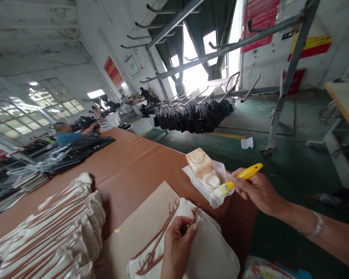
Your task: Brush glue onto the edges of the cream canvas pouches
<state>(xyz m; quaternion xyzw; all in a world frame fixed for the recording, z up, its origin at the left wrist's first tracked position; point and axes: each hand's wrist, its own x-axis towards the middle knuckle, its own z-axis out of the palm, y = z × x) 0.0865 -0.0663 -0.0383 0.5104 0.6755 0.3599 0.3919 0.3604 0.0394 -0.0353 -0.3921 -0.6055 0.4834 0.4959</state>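
Note:
My right hand [258,192] grips a paint brush [248,172] by its yellow handle. The pale bristles rest at the edge of a glue-smeared container [202,164], which lies on a crumpled white sheet [219,201] at the table's edge. Over a stack of cream fabric pieces [212,240], my left hand [178,242] pinches the end of a thin brown strap [194,215] between thumb and fingers. More brown straps [151,255] lie loose on that stack. Beneath it is a flat brown cardboard sheet [157,201].
A large pile of cream pieces with brown straps [61,228] covers the table's left side. Beyond the brown tabletop [133,155], dark bags [192,116] hang from a metal rack [221,52]. A person in a blue top [66,133] works at the far left beside black items [87,151].

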